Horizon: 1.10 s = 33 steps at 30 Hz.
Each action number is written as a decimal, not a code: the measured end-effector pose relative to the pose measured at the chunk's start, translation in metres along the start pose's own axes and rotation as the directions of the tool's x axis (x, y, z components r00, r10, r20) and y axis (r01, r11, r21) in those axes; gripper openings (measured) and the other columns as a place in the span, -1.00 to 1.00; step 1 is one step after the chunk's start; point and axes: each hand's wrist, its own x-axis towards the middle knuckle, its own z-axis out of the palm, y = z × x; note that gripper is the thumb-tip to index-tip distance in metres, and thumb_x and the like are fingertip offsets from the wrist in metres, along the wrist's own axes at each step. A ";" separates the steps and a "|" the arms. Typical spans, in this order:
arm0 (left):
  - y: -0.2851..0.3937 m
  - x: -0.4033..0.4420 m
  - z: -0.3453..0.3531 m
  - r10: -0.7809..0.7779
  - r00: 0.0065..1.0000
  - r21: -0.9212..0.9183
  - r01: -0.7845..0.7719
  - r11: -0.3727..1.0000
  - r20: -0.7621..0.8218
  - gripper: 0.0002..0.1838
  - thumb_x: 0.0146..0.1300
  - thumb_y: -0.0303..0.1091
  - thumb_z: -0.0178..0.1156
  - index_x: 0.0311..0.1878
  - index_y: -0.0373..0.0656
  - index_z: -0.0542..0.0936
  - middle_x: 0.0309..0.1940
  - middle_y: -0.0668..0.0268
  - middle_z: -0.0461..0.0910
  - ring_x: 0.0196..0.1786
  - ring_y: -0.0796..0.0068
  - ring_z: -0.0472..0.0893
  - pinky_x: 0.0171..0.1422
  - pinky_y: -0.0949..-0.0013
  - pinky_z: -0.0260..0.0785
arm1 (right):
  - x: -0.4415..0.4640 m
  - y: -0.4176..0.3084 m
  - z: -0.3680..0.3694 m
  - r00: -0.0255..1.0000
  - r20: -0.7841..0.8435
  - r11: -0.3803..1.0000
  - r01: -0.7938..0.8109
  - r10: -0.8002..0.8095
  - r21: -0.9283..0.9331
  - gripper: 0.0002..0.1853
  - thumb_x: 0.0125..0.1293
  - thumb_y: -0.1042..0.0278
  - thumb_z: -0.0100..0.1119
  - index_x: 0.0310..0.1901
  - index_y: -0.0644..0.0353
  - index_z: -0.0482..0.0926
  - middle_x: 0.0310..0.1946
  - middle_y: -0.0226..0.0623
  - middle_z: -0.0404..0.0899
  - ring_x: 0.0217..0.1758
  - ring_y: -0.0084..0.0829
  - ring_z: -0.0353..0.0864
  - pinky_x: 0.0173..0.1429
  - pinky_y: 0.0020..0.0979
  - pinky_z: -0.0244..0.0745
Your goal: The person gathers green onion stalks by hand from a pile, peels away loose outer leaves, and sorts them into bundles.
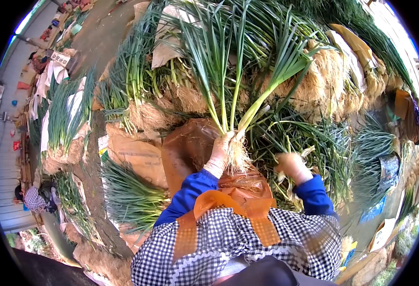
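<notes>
My left hand (221, 153) is closed around the base of a few scallions (255, 108). Their long green leaves fan out away from me, and their pale stringy roots (238, 156) hang below the fist. To the right, my right hand (290, 167) is apart from the bunch, over a heap of loose green leaves and trimmings (309, 138). Motion smears its fingers, so whether they hold anything is unclear. A brown plastic sheet (183, 143) covers my lap beneath the scallions.
Large piles of rooted scallions (138, 81) lie ahead, with thick root masses (324, 81) facing me. More scallions (133, 195) rest at left on a tan sack (135, 152). Another person (37, 198) is at far left. A blue plastic bag (388, 171) lies right.
</notes>
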 end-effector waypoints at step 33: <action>0.010 -0.054 0.055 -0.307 0.940 0.072 0.299 0.951 0.146 -0.53 0.12 -0.50 0.13 0.15 -0.24 0.36 -0.29 0.30 0.53 -0.21 0.49 0.55 -0.07 0.45 0.45 | 0.030 -0.057 -0.074 0.593 -0.802 0.855 0.452 -0.077 0.252 -0.77 0.27 0.23 0.01 -0.31 0.22 0.54 -0.32 -0.08 0.54 -0.13 -0.08 0.55 0.02 -0.18 0.46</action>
